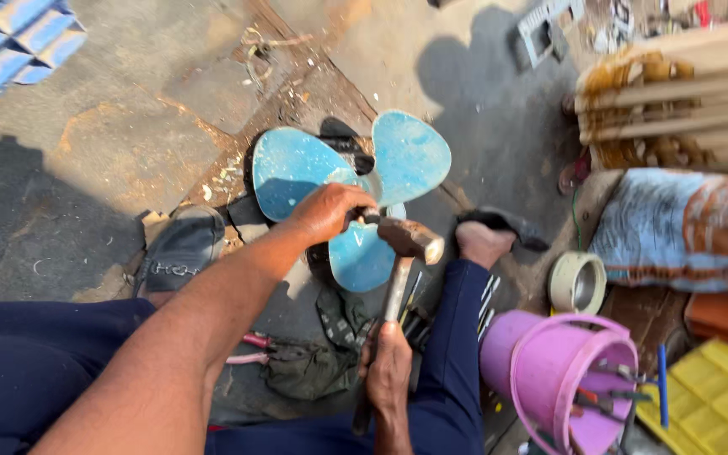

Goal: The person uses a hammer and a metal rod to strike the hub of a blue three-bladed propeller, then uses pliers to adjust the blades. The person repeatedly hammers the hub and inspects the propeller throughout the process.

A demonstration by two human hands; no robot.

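Down on the ground, a blue fan blade [351,198] with 3 lobes is being gripped at its hub by the left hand [328,211]. A hammer [402,253] is being held by its handle in the closed right hand [388,371], its head just beside the hub. A pink bucket [549,371] is sitting to the right.

Right side, mid-distance: a bulging woven sack [684,223], blue-grey with orange-brown bands, lying on its side. Near right corner: a yellow ribbed plastic box [714,396]. No labels, signs or screens can be made out.
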